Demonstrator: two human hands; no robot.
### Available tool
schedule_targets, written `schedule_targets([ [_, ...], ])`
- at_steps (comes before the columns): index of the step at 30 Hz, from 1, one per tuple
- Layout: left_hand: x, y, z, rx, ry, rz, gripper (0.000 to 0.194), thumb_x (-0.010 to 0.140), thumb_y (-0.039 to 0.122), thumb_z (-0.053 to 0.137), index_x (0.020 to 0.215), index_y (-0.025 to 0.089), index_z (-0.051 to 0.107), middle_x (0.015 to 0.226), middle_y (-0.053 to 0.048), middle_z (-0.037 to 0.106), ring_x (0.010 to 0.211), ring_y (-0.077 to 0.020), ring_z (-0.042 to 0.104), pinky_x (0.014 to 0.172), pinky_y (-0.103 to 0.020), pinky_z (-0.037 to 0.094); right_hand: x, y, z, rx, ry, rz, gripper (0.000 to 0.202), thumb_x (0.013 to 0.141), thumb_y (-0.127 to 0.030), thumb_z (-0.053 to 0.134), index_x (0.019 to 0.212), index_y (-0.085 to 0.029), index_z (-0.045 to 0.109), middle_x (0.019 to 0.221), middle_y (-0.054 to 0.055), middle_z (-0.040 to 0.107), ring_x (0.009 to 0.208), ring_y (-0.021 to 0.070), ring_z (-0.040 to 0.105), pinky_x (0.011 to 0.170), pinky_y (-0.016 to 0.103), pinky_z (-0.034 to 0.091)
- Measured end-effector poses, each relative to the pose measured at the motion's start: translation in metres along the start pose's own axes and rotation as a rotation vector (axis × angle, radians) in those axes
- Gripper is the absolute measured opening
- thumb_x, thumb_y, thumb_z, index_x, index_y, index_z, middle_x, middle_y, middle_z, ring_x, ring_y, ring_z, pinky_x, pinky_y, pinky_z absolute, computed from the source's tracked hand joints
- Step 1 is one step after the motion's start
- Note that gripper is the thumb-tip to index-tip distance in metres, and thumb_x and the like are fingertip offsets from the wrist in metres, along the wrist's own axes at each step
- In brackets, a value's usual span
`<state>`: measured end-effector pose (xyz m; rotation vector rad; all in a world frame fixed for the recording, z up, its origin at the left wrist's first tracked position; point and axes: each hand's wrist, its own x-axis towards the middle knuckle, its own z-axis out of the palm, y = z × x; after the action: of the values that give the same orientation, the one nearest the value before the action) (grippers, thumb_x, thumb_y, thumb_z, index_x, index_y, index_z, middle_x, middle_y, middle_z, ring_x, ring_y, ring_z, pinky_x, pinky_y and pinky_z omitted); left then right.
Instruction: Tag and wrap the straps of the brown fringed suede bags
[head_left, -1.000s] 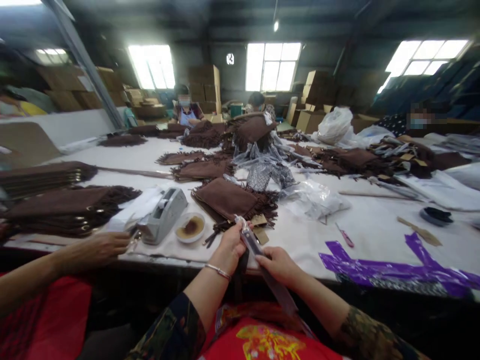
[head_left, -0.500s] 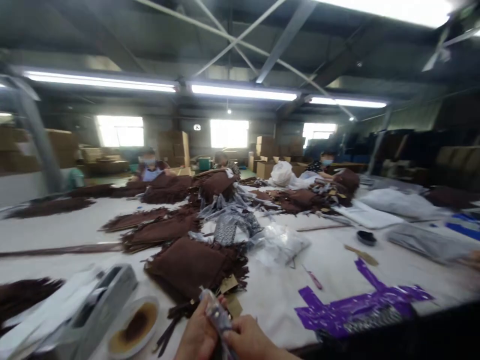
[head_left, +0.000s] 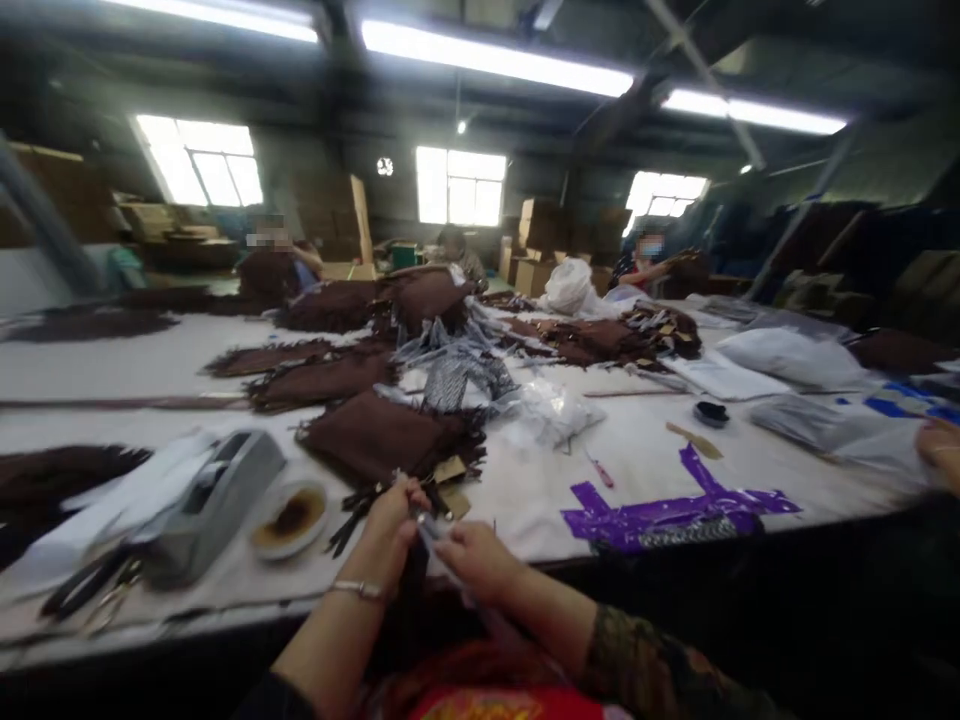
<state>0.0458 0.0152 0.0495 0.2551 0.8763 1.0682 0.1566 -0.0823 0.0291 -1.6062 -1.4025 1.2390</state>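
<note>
While the left hand point(head_left: 391, 528) pinches near its top, the long plastic sleeve point(head_left: 430, 531) slants down rightward, pinched lower by the right hand point(head_left: 480, 562).

Both hands in tight together now, low in front of the body! The left hand point(head_left: 396, 515) sits a touch higher and farther forward, fingers curled into a firm grasp, its forearm point(head_left: 319, 640) slanting steeply up from the lower left. Facing it, the right hand point(head_left: 478, 556), fingers folded in a pinch and pointing across, its forearm point(head_left: 551, 612) lying at a flatter angle. Only a slim gap between them, fingertips blurred from here!
</note>
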Motion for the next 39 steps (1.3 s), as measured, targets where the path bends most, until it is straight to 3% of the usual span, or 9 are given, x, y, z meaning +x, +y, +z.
schedule_targets([
  [4,0.011,-0.002,-0.017,-0.043,0.153,-0.034,0.030,0.100,0.032,0.043,0.075,0.016,0.050,0.059,0.000,0.057,0.046,-0.0094,0.056,0.048,-0.019,0.049,-0.001,0.009,0.004,0.058,-0.045,0.116,0.029,0.084,-0.038,0.055,0.062,-0.021,0.048,0.044,-0.006,0.047,0.032,0.0098,0.045,0.031,0.021,0.031],
  [8,-0.006,-0.007,-0.040,-0.007,0.025,-0.111,0.040,0.100,0.045,0.037,0.090,0.012,0.058,0.084,-0.013,0.070,0.073,-0.0205,0.070,0.063,-0.032,0.058,-0.006,0.012,0.005,0.230,-0.075,0.135,0.031,0.083,-0.045,0.056,0.067,-0.020,0.049,0.043,-0.007,0.047,0.029,0.0088,0.042,0.029,0.021,0.030],
  [13,-0.038,-0.023,-0.050,0.076,-0.010,-0.168,0.033,0.099,0.033,0.041,0.090,0.009,0.062,0.081,-0.014,0.070,0.067,-0.0180,0.069,0.059,-0.027,0.056,-0.011,0.011,0.016,0.300,-0.108,0.153,0.031,0.083,-0.049,0.056,0.075,-0.020,0.051,0.046,-0.007,0.050,0.030,0.0098,0.043,0.030,0.022,0.032],
  [16,-0.042,-0.030,-0.048,0.053,0.060,-0.087,0.023,0.096,0.021,0.045,0.087,0.008,0.062,0.075,-0.012,0.069,0.067,-0.0171,0.068,0.061,-0.027,0.056,-0.013,0.013,0.020,0.177,-0.161,0.161,0.031,0.088,-0.050,0.049,0.078,-0.021,0.052,0.049,-0.005,0.055,0.035,0.0125,0.050,0.035,0.023,0.036],
  [20,-0.039,-0.032,-0.049,0.110,0.116,0.050,0.013,0.089,0.016,0.050,0.079,0.012,0.058,0.068,-0.007,0.064,0.063,-0.0171,0.066,0.057,-0.027,0.053,-0.010,0.017,0.007,-0.172,-0.143,-0.104,0.036,0.091,-0.047,0.046,0.073,-0.019,0.058,0.063,0.001,0.064,0.056,0.0137,0.059,0.054,0.024,0.042],
  [25,-0.034,-0.033,-0.055,0.365,0.118,0.149,0.017,0.081,0.028,0.062,0.073,0.014,0.055,0.060,0.001,0.054,0.045,-0.0087,0.049,0.044,-0.021,0.042,0.027,-0.002,-0.009,-0.315,-0.001,-0.149,0.043,0.095,-0.045,0.040,0.076,-0.017,0.066,0.069,0.003,0.066,0.060,0.0120,0.057,0.058,0.023,0.038],
  [29,-0.032,-0.033,-0.053,0.404,0.066,0.178,0.023,0.079,0.036,0.064,0.075,0.016,0.053,0.062,0.003,0.052,0.044,-0.0063,0.043,0.040,-0.019,0.035,0.074,-0.028,-0.001,-0.521,-0.009,-0.094,0.051,0.090,-0.054,0.048,0.061,-0.016,0.064,0.062,0.004,0.060,0.062,0.0138,0.052,0.054,0.025,0.031],
  [33,-0.034,-0.027,-0.056,0.386,0.038,0.135,0.027,0.080,0.037,0.068,0.079,0.015,0.053,0.065,0.002,0.053,0.045,-0.0055,0.042,0.040,-0.017,0.034,0.100,-0.039,0.014,-0.405,-0.047,0.044,0.031,0.077,-0.041,0.063,0.060,-0.015,0.066,0.053,0.000,0.052,0.053,0.0114,0.046,0.048,0.024,0.027],
  [39,-0.038,-0.017,-0.068,0.291,0.011,-0.037,0.016,0.087,0.028,0.061,0.090,0.013,0.057,0.068,-0.001,0.057,0.051,-0.0096,0.054,0.048,-0.022,0.048,0.097,-0.031,0.024,-0.140,0.034,0.014,0.021,0.075,-0.028,0.061,0.060,-0.014,0.065,0.050,-0.003,0.048,0.051,0.0086,0.042,0.048,0.022,0.027],
])
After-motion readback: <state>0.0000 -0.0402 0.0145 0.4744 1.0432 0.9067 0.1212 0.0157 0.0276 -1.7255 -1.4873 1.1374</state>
